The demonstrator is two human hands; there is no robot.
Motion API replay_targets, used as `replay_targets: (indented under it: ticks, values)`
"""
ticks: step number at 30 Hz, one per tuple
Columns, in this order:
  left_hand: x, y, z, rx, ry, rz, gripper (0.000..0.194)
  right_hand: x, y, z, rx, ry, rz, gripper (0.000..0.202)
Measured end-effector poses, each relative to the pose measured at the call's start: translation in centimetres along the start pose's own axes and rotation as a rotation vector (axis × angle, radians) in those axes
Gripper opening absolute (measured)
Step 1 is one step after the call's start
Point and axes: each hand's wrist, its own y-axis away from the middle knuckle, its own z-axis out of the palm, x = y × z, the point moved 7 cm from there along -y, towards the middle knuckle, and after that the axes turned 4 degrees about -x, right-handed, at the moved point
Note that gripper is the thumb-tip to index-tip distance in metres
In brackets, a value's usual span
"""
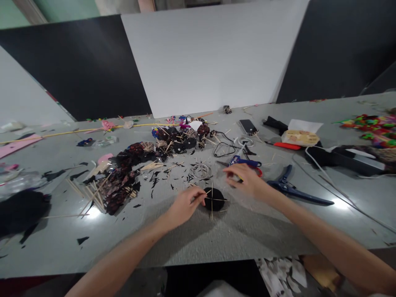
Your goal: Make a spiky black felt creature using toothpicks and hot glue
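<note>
A round black ball (214,199) with thin wooden sticks poking out around it sits on the table in front of me. My left hand (187,203) is at its left side, thumb and forefinger pinched on a thin wooden stick at the ball's edge. My right hand (246,178) hovers above and to the right of the ball with its fingers curled together. A small yellowish bit shows by its fingers, too little to name. Just beyond that hand lies a blue-handled tool (243,161), partly covered. A clear ring-shaped roll (200,170) lies behind the ball.
Dark-blue cutters (289,190) lie to the right, near a red-handled tool (287,146), a tissue pack (300,137) and a phone (248,126). Stick-covered dark balls (163,144), bundled sticks (95,194) and black scraps spread leftward. White and black panels (213,62) stand behind.
</note>
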Motion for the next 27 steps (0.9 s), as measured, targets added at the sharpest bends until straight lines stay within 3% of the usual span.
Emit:
replay_targets:
  ticks: [3,7,13,19,27]
  values:
    - [0.0,0.1,1.2,-0.011,0.053,-0.038,0.019,-5.3,-0.3,1.7,-0.175,-0.109,-0.196,0.034]
    - [0.0,0.3,2.1,-0.038,0.046,-0.039,0.016,-8.4,0.0,2.1,-0.155,0.051,-0.392,0.021]
    - [-0.4,0.3,2.4,-0.041,0.036,-0.039,0.018,-9.4,0.6,2.6,-0.127,0.419,-0.56,0.014]
    - [0.0,0.3,2.5,-0.069,-0.123,0.053,0.016,-10.5,2.2,2.9,0.129,0.554,-0.525,0.014]
    - [0.6,0.7,2.7,-0.108,-0.302,0.147,0.014,-11.2,3.6,3.8,0.029,0.588,-0.641,0.018]
